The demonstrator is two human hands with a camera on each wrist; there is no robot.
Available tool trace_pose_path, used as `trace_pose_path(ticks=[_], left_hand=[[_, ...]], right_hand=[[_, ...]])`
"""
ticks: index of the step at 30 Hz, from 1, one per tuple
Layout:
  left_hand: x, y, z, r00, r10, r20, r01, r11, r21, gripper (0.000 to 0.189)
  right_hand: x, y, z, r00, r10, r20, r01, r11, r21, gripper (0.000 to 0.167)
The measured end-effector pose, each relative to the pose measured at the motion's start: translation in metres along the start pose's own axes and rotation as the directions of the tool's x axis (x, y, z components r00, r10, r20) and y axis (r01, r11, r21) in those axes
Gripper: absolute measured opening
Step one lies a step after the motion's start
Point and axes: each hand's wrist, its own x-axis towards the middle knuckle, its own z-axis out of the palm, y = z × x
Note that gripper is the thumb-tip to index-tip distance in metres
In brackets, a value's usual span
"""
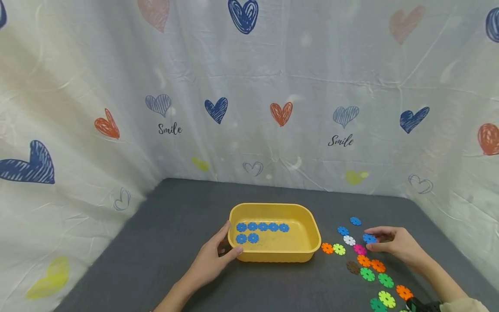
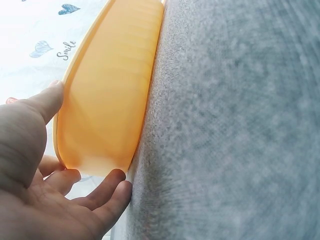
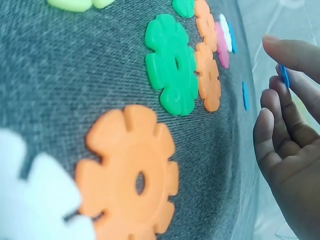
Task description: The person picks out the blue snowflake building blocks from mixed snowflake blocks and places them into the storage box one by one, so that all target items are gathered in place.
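A yellow plastic basin (image 1: 278, 256) stands on the dark cloth, with several blue flower-shaped discs (image 1: 263, 226) laid in two rows on its floor. My left hand (image 1: 212, 260) grips its left end; in the left wrist view the thumb lies at the rim and the fingertips (image 2: 117, 175) touch the outer wall. To the right of the basin, my right hand (image 1: 397, 247) pinches a blue flower-shaped disc (image 1: 369, 238). That disc shows edge-on between the fingers in the right wrist view, above the cloth. Two more blue discs (image 1: 355, 221) lie beyond this hand.
Loose flower discs trail along the right side: a white one (image 1: 349, 240), a pink one (image 1: 360, 249), a brown one (image 1: 353, 267), several orange ones (image 3: 135, 175) and green ones (image 3: 172, 65). A curtain printed with hearts (image 1: 281, 113) hangs behind the grey table surface (image 1: 187, 199).
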Motion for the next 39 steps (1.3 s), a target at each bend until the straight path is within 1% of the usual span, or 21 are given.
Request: trace_pose_path(ticks=[4,9,13,24,31,39], left_hand=[[0.0,-0.001,0.0,1.0,0.007,0.002,-0.007,1.0,0.0,0.086],[0.0,-0.001,0.0,1.0,0.012,0.003,-0.012,1.0,0.0,0.085],[0.0,-0.001,0.0,1.0,0.009,0.002,-0.009,1.0,-0.001,0.085],[0.0,0.0,0.0,1.0,-0.003,0.002,0.003,1.0,-0.004,0.086],[0.0,0.0,0.001,1.0,0.001,0.006,-0.001,1.0,-0.009,0.086],[0.0,-0.001,0.001,1.0,-0.005,-0.001,0.005,1.0,-0.006,0.086]], right_hand=[[-0.002,0.001,0.001,1.0,0.002,-0.007,-0.002,1.0,-0.013,0.052],[-0.004,0.0,0.001,1.0,-0.01,-0.005,0.01,1.0,0.003,0.05],[-0.005,-0.001,0.002,1.0,-0.029,-0.006,0.029,0.999,0.015,0.049],[-0.006,-0.006,0.004,0.999,-0.035,-0.007,0.035,0.999,0.026,0.049],[-0.011,-0.008,0.007,0.999,-0.035,-0.032,0.035,0.999,-0.001,0.049],[-0.018,-0.014,0.012,0.997,-0.03,-0.073,0.031,1.0,0.006,0.049]])
